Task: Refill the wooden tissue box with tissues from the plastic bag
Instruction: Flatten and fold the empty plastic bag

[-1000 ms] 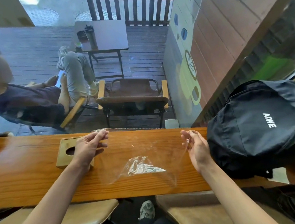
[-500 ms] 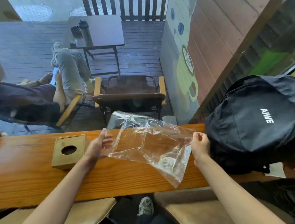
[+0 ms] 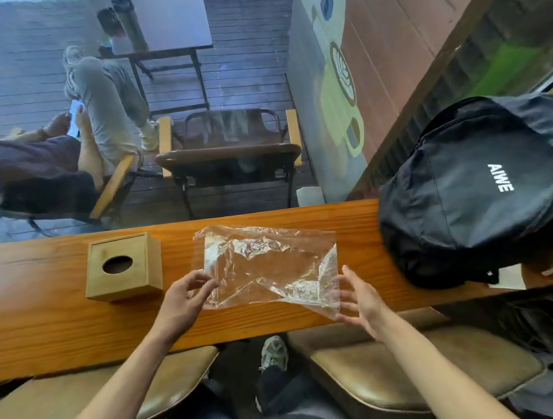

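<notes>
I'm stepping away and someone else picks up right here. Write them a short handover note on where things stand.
Left hand: pinching the left edge of the clear plastic bag.
Right hand: open, fingers spread at the bag's lower right corner, gripping nothing.
The bag lies flat on the wooden counter and looks empty; no tissues are visible anywhere.
Wooden tissue box: closed, left of the bag; its oval opening is dark, no tissue poking out.
Black backpack sits to the right.
Done: unclear. Left: find the tissues, check the box.
</notes>
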